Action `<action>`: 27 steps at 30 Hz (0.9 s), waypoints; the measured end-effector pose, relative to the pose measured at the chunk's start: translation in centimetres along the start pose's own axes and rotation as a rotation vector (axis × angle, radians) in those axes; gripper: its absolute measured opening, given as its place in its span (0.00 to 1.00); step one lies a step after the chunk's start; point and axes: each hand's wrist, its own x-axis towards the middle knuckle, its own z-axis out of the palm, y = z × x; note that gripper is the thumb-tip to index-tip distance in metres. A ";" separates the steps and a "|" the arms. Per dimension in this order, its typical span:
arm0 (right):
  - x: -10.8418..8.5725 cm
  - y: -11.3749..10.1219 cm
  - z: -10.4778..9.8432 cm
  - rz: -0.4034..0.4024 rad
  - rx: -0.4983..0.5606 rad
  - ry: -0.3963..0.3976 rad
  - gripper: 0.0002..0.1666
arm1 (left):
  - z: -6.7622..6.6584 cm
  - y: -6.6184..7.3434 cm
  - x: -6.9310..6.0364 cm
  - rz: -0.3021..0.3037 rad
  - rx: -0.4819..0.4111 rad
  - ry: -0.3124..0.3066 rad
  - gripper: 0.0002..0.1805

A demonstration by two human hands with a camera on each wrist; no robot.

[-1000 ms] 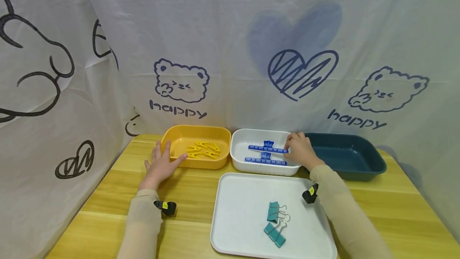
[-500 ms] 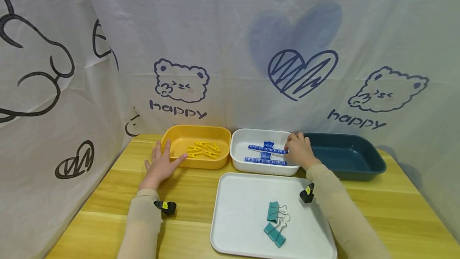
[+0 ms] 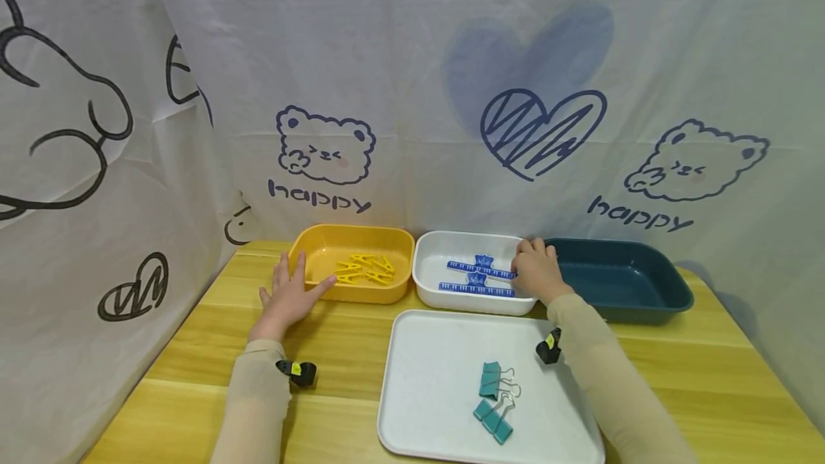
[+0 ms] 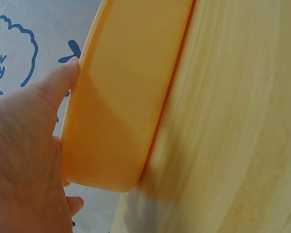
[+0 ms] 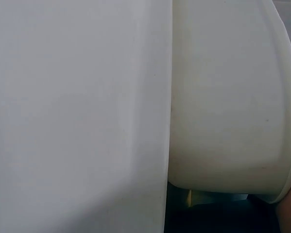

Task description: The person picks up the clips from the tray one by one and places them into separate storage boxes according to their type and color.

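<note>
My left hand [image 3: 288, 301] touches the yellow bin [image 3: 399, 291] with spread, fairly straight fingers. Its thumb lies at the front rim, as the left wrist view also shows. Several small yellow clothespins [image 3: 377, 277] lie in that bin. At the right end of the white bin [image 3: 445, 298], my right hand [image 3: 539, 271] reaches in with curled fingers at the end of a blue piano-key clip [image 3: 475, 268]; the fingertips are hidden. A second blue piano-key clip [image 3: 476, 291] lies in front of it. The right wrist view shows mostly the white bin's outer wall [image 5: 228, 107].
A dark teal bin [image 3: 619, 281] stands right of the white one. In front, a white tray [image 3: 432, 378] carries two teal binder clips [image 3: 490, 380], one overlapping the other's wire handles. Behind the wooden table [image 3: 335, 378] hangs a printed cloth [image 3: 412, 92].
The rear blue clip has shifted slightly right and down at my right hand. The right forearm has moved a little left. My left hand has stayed in place.
</note>
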 end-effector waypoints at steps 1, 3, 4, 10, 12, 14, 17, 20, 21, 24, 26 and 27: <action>0.0 0.0 0.0 0.004 -0.004 -0.005 0.07 | 0.0 0.0 0.0 0.000 0.000 0.000 0.56; 0.0 0.0 0.1 0.006 -0.012 -0.010 0.07 | 0.1 -0.1 0.1 0.000 0.004 0.001 0.56; 0.1 0.0 0.2 0.004 -0.015 -0.009 0.07 | 0.1 -0.1 0.1 0.000 0.005 0.002 0.56; 0.2 0.3 0.4 -0.003 -0.026 0.002 0.08 | 0.1 -0.1 0.2 -0.001 0.009 0.004 0.57; 0.2 0.3 0.4 -0.002 -0.028 0.000 0.08 | 0.1 -0.1 0.2 0.000 0.009 0.003 0.57; 0.2 0.3 0.3 0.002 -0.021 -0.003 0.09 | 0.1 -0.1 0.2 0.001 0.008 0.002 0.57; 0.1 0.3 0.2 0.011 0.006 -0.006 0.10 | 0.1 -0.1 0.1 0.003 0.007 0.001 0.56; 0.1 0.3 0.1 0.019 0.043 0.000 0.14 | 0.2 -0.1 0.1 0.004 0.004 0.002 0.56; 0.1 0.3 0.1 0.021 0.051 0.002 0.14 | 0.2 -0.1 0.1 0.004 0.003 0.002 0.56; 0.0 0.2 -0.2 0.017 0.068 0.018 0.16 | 0.2 -0.1 0.2 0.002 0.003 0.004 0.57; -0.2 0.0 -0.5 0.012 0.069 0.033 0.17 | 0.2 -0.1 0.2 0.002 0.005 0.005 0.56; -0.4 0.0 -0.6 0.008 0.066 0.041 0.17 | 0.2 -0.1 0.2 0.002 0.005 0.005 0.56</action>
